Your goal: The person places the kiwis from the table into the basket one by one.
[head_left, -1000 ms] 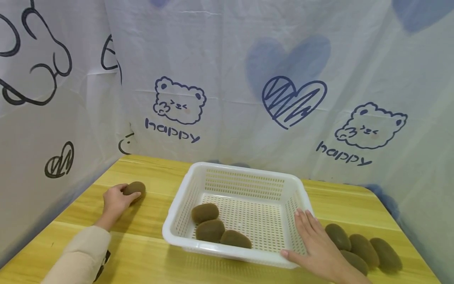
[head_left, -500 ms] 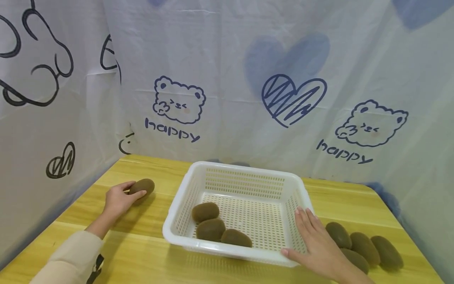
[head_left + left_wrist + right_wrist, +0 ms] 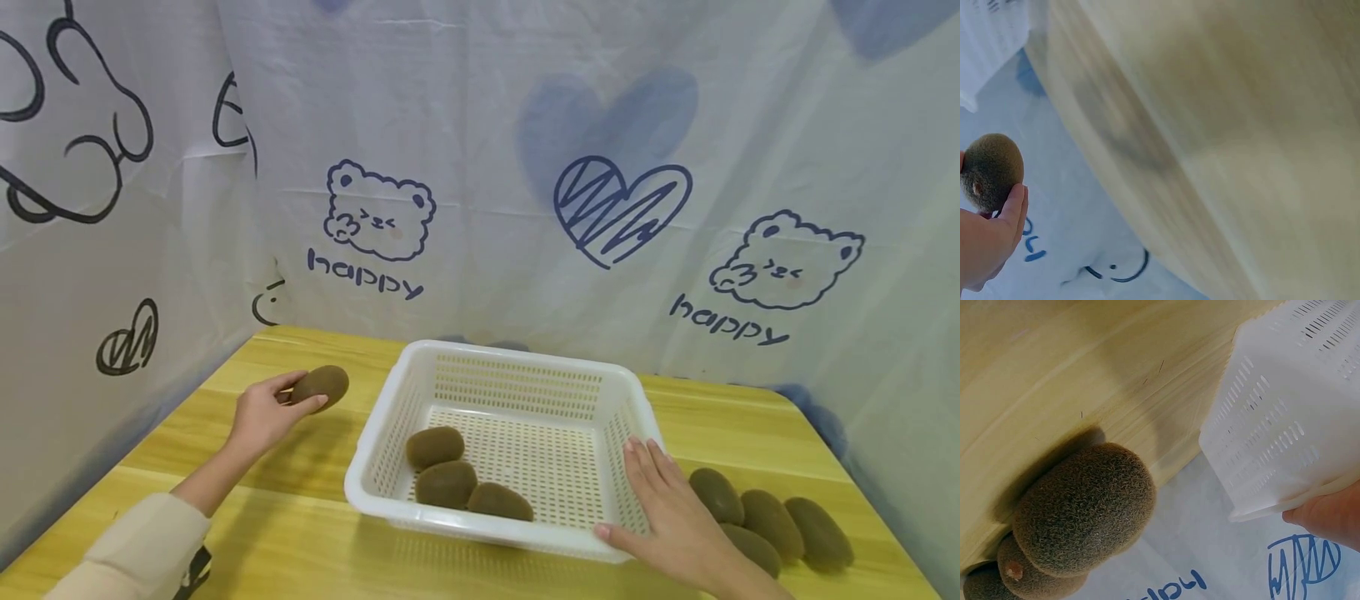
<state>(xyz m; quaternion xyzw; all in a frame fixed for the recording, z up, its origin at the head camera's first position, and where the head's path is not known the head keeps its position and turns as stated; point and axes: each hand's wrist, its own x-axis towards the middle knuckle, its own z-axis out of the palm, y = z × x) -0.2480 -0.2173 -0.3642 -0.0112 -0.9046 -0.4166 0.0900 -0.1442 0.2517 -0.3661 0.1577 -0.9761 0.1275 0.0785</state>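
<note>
My left hand (image 3: 266, 414) holds a brown, fuzzy kiwi (image 3: 321, 388) between thumb and fingers, left of the basket. The left wrist view also shows this kiwi (image 3: 992, 172) in the fingers, with the curtain behind it. My right hand (image 3: 678, 521) rests on the right rim of the white plastic basket (image 3: 442, 527), fingers straight, thumb at the front right corner. Inside the basket, three kiwis (image 3: 446, 486) lie at the front left. Just right of my right hand, several more kiwis (image 3: 771, 525) sit close together on the table; a large kiwi (image 3: 1085, 509) shows in the right wrist view.
The yellow wood-grain table (image 3: 300, 533) carries everything. A pale curtain (image 3: 480, 167) with drawn bears, hearts and writing hangs behind the table and along its left side. The basket's perforated wall (image 3: 1272, 425) rises beside the loose kiwis.
My left hand has moved right and away from me with the kiwi, lifting it off the table toward the basket. The right hand and the basket have stayed in place.
</note>
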